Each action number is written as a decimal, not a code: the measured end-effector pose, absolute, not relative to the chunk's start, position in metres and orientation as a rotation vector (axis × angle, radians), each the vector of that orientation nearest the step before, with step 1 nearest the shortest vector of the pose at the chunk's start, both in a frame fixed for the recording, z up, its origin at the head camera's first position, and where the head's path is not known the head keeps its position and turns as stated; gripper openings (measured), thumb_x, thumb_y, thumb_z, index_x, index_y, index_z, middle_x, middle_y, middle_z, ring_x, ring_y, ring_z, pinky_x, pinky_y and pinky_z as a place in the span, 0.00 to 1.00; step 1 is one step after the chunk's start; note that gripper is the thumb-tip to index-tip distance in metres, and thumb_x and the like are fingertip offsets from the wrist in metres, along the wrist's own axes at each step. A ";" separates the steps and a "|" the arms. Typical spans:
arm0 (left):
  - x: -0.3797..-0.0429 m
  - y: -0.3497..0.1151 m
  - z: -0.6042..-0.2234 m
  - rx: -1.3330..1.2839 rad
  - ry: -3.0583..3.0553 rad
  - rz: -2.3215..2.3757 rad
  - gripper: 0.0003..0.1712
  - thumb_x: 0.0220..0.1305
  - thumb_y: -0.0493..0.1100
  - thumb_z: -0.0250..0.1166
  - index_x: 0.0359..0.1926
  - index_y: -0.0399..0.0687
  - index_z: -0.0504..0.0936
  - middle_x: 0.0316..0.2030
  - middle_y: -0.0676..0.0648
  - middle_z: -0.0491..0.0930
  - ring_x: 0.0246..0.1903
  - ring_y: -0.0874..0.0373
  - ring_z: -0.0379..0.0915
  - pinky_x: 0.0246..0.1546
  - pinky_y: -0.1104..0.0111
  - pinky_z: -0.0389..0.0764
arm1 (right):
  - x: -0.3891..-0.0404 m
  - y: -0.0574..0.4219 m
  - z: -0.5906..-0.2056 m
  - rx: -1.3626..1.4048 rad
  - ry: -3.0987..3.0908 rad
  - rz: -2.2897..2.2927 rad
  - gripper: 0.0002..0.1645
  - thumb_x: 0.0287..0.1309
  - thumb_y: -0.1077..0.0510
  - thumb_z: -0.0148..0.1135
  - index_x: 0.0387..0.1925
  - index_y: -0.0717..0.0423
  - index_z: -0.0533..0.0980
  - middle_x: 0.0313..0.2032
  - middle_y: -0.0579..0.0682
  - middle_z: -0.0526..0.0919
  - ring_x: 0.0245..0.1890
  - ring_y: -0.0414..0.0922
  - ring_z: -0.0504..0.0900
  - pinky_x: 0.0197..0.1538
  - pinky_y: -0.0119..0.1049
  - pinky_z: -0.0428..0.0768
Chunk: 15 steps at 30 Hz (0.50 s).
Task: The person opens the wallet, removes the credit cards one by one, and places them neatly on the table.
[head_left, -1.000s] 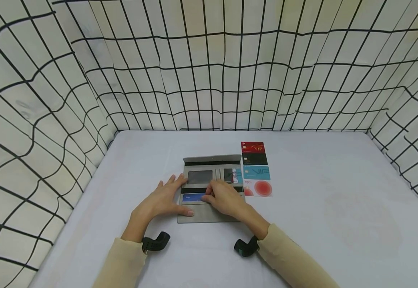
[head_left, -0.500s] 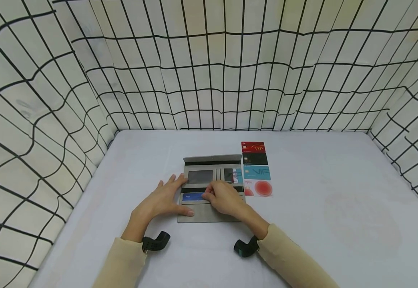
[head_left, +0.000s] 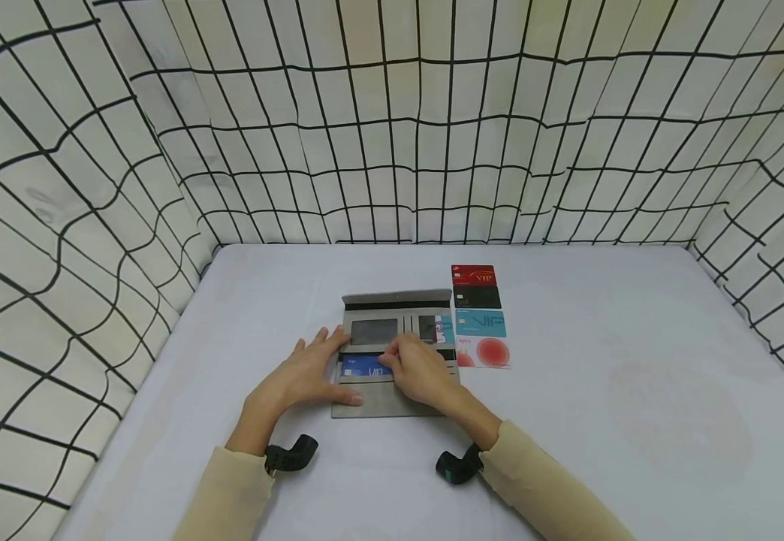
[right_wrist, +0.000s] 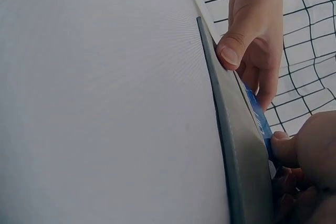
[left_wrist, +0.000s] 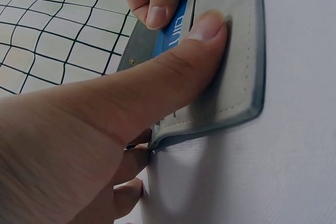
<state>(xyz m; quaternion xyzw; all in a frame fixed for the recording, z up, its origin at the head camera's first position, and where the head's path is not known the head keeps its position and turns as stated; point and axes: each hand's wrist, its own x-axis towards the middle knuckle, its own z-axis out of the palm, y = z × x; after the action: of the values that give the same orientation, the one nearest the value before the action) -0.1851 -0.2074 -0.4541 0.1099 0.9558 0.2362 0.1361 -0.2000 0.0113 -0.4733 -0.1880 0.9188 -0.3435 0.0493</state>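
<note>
A grey wallet lies unfolded on the white table. From its middle slot sticks a blue card lettered VIP, its upper part exposed. My right hand pinches this card near its middle, covering the card's right portion. At the wallet's left side is my left hand, fingers spread along the edge and thumb pressing the lower panel. The left wrist view shows that thumb lying flat on the grey panel just below the blue card.
Right of the wallet a column of cards lies on the table: a red card, a black card, a light blue card and a white card with red circles. Black netting surrounds the table's back and sides.
The blue card has risen out of its slot, so its VIP lettering now shows. My right hand has shifted slightly upward with it, while my left hand stays in place.
</note>
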 end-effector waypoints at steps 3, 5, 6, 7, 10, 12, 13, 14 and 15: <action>-0.186 -0.207 -0.454 0.324 2.768 0.685 0.65 0.42 0.65 0.79 0.76 0.44 0.60 0.78 0.38 0.52 0.78 0.36 0.42 0.76 0.37 0.41 | -0.201 0.012 -0.473 -0.602 2.798 -1.044 0.10 0.69 0.52 0.61 0.36 0.54 0.78 0.32 0.47 0.76 0.29 0.40 0.72 0.30 0.30 0.71; -0.185 -0.207 -0.454 0.321 2.765 0.688 0.65 0.42 0.65 0.80 0.76 0.44 0.60 0.78 0.38 0.52 0.78 0.36 0.42 0.76 0.37 0.41 | -0.202 0.014 -0.473 -0.626 2.791 -1.035 0.10 0.69 0.51 0.62 0.37 0.54 0.79 0.32 0.47 0.75 0.29 0.40 0.72 0.29 0.29 0.70; -0.185 -0.207 -0.453 0.326 2.766 0.688 0.65 0.42 0.65 0.80 0.76 0.44 0.61 0.78 0.38 0.52 0.78 0.36 0.42 0.75 0.36 0.41 | -0.202 0.014 -0.472 -0.639 2.787 -1.029 0.10 0.68 0.51 0.62 0.37 0.54 0.79 0.32 0.47 0.75 0.29 0.40 0.72 0.29 0.29 0.70; -0.185 -0.207 -0.453 0.326 2.765 0.689 0.65 0.42 0.65 0.80 0.76 0.44 0.61 0.78 0.37 0.53 0.78 0.36 0.42 0.75 0.36 0.41 | -0.202 0.015 -0.472 -0.653 2.781 -1.024 0.10 0.68 0.51 0.63 0.37 0.54 0.80 0.32 0.47 0.75 0.29 0.40 0.72 0.29 0.29 0.70; -0.185 -0.207 -0.453 0.326 2.765 0.685 0.65 0.42 0.65 0.80 0.76 0.44 0.61 0.78 0.37 0.53 0.78 0.36 0.42 0.75 0.36 0.41 | -0.202 0.016 -0.471 -0.673 2.765 -1.005 0.11 0.66 0.50 0.64 0.40 0.54 0.81 0.31 0.47 0.74 0.30 0.40 0.71 0.29 0.28 0.69; -0.186 -0.207 -0.453 0.326 2.764 0.683 0.65 0.42 0.65 0.80 0.76 0.44 0.60 0.78 0.37 0.53 0.78 0.36 0.42 0.75 0.36 0.41 | -0.202 0.017 -0.471 -0.687 2.762 -0.995 0.12 0.66 0.49 0.64 0.41 0.54 0.80 0.32 0.47 0.74 0.31 0.40 0.71 0.30 0.28 0.70; -0.186 -0.207 -0.453 0.327 2.763 0.684 0.65 0.42 0.65 0.80 0.76 0.44 0.60 0.78 0.37 0.52 0.78 0.36 0.42 0.75 0.36 0.41 | -0.202 0.017 -0.471 -0.692 2.763 -0.990 0.12 0.66 0.49 0.64 0.41 0.54 0.80 0.32 0.47 0.75 0.31 0.40 0.72 0.30 0.28 0.71; -0.186 -0.207 -0.453 0.327 2.763 0.685 0.65 0.43 0.65 0.79 0.76 0.44 0.60 0.78 0.37 0.52 0.78 0.36 0.42 0.76 0.36 0.41 | -0.202 0.017 -0.470 -0.696 2.764 -0.985 0.12 0.66 0.49 0.64 0.42 0.54 0.80 0.33 0.47 0.75 0.32 0.40 0.72 0.30 0.28 0.71; -0.186 -0.207 -0.453 0.329 2.762 0.686 0.65 0.43 0.65 0.79 0.76 0.44 0.60 0.78 0.37 0.52 0.78 0.36 0.42 0.76 0.37 0.41 | -0.202 0.016 -0.470 -0.702 2.768 -0.979 0.12 0.66 0.50 0.64 0.42 0.54 0.80 0.33 0.48 0.75 0.32 0.40 0.72 0.31 0.28 0.72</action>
<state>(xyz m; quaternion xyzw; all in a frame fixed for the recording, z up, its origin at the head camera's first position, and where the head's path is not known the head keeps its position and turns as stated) -0.1861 -0.2074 -0.4530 0.1138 0.9549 0.2370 0.1378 -0.2021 0.0165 -0.4701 -0.2321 0.9152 -0.3237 0.0612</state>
